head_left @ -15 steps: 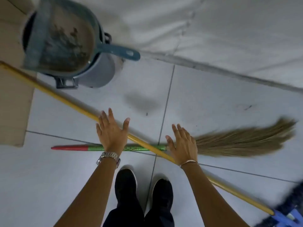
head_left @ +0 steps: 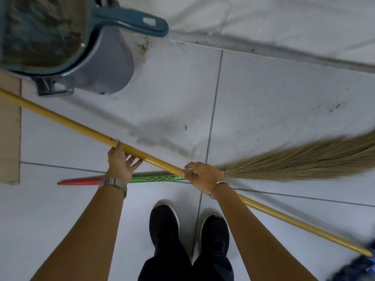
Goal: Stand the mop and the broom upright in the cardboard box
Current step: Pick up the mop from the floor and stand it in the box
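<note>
The mop's yellow handle (head_left: 67, 120) runs slanting from the left edge to a blue mop head (head_left: 363, 269) at the bottom right. My left hand (head_left: 120, 162) cradles the handle from below, thumb over it and fingers loosely spread. My right hand (head_left: 204, 176) is closed around the handle where it crosses the broom. The broom (head_left: 300, 162) lies flat on the floor, straw bristles to the right and its green and red handle (head_left: 160, 178) to the left. I cannot tell whether my right hand also holds the broom. The cardboard box (head_left: 10, 138) shows at the left edge.
A grey bucket (head_left: 109, 63) stands at the top left with a teal dustpan (head_left: 129, 19) full of dirt resting on it. A white wall (head_left: 284, 23) borders the tiled floor at the top. My black shoes (head_left: 188, 230) are just below the handles.
Both hands were flat and open above the handles. Now they have closed in on the yellow mop handle, which has risen off the floor. The view has moved nearer.
</note>
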{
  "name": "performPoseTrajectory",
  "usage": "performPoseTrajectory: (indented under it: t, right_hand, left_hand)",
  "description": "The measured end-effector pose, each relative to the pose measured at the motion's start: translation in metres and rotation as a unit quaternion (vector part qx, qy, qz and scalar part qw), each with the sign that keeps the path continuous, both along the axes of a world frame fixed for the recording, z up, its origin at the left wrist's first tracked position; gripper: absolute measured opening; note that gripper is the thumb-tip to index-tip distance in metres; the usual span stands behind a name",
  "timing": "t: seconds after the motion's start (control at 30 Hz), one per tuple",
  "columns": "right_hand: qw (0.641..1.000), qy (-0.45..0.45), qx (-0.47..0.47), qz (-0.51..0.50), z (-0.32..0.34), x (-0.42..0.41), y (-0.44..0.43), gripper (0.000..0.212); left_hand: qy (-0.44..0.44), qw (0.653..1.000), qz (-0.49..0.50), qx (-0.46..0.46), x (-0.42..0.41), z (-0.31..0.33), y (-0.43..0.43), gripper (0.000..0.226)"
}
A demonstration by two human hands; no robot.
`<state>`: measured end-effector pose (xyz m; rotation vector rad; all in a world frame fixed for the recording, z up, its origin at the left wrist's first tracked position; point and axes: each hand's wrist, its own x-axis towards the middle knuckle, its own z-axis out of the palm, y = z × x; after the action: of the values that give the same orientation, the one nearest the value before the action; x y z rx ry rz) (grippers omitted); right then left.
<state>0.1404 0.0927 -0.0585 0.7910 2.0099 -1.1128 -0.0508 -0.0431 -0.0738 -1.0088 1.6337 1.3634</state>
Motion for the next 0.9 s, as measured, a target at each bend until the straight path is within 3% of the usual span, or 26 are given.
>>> performPoseTrajectory:
  t: [0.1, 0.23, 0.4, 0.5, 0.57, 0.67, 0.8, 0.9]
  right_hand:
    - [0.999, -0.018, -0.043, -0.012, 0.028, 0.002, 0.002, 0.038]
    - [0.995, -0.013, -0.078, -0.069, 0.086, 0.006, 0.003, 0.034]
    - [0.997, 0.008, -0.061, -0.044, 0.171, 0.013, 0.024, 0.032]
    - [0.996, 0.022, -0.059, -0.057, 0.235, 0.01, 0.044, 0.028]
    - [0.995, 0.036, -0.05, -0.081, 0.281, 0.001, 0.059, 0.026]
    - [0.991, 0.077, -0.037, -0.103, 0.358, -0.019, 0.078, 0.019]
    - [0.983, 0.159, -0.007, -0.093, 0.483, -0.056, 0.098, 0.008]
    - [0.964, 0.242, 0.012, -0.107, 0.581, -0.077, 0.104, 0.014]
  left_hand:
    - [0.029, 1.0, -0.003, -0.01, 0.007, 0.047, -0.003, 0.036]
    - [0.072, 0.997, -0.02, -0.007, 0.016, 0.125, 0.001, 0.045]
    - [0.137, 0.986, -0.073, 0.064, 0.024, 0.228, 0.021, 0.027]
    - [0.182, 0.975, -0.088, 0.094, 0.023, 0.297, 0.045, 0.037]
    - [0.222, 0.963, -0.099, 0.115, 0.016, 0.346, 0.063, 0.035]
    - [0.286, 0.937, -0.119, 0.161, -0.004, 0.43, 0.09, 0.013]
    - [0.358, 0.9, -0.141, 0.204, -0.04, 0.568, 0.12, 0.011]
    - [0.412, 0.867, -0.172, 0.224, -0.061, 0.677, 0.131, 0.008]
